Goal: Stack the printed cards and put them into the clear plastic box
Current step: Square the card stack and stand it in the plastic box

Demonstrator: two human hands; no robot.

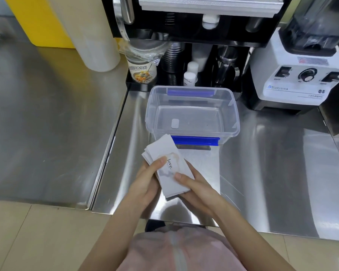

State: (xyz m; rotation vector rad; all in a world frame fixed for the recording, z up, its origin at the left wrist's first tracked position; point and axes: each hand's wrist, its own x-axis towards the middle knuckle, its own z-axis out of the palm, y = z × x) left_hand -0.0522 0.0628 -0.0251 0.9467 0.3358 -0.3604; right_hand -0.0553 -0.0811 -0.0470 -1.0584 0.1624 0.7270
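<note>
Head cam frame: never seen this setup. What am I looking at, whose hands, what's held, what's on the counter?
There is no robot here. A person wears one wide-angle camera on the head, looking forward and down, so the view is their own, and it is the only view.

The left hand and right hand together grip a loosely fanned stack of printed cards; the top one reads "love." They hold it just in front of the clear plastic box, which stands open on the steel counter with blue clips on its near and far sides. Only a small white tag shows inside it.

Behind stand a white blender and a black machine with cups and bottles beneath.
</note>
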